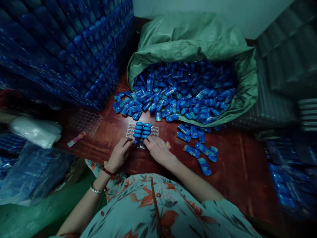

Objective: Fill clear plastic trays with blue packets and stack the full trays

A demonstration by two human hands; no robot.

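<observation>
A clear plastic blister tray [129, 130] lies on the table before me, with several small blue wrapped containers [139, 127] standing in two columns along its middle. My left hand [121, 151] is at the tray's near left corner, fingers closed on a blue container [136, 141]. At the near right side, my right hand [158, 150] has its fingers bent and pressed together against the near containers; what they pinch is hidden. Several loose blue containers [191, 151] lie to the right of my right hand.
A green woven sack [193, 49] lies open at the back, blue containers spilling from it. Tall stacks of filled trays [81, 49] rise at left. Stacked clear trays [277, 86] stand at right. An empty tray [86, 122] and pink strip [76, 139] lie left, near a plastic bag [37, 130].
</observation>
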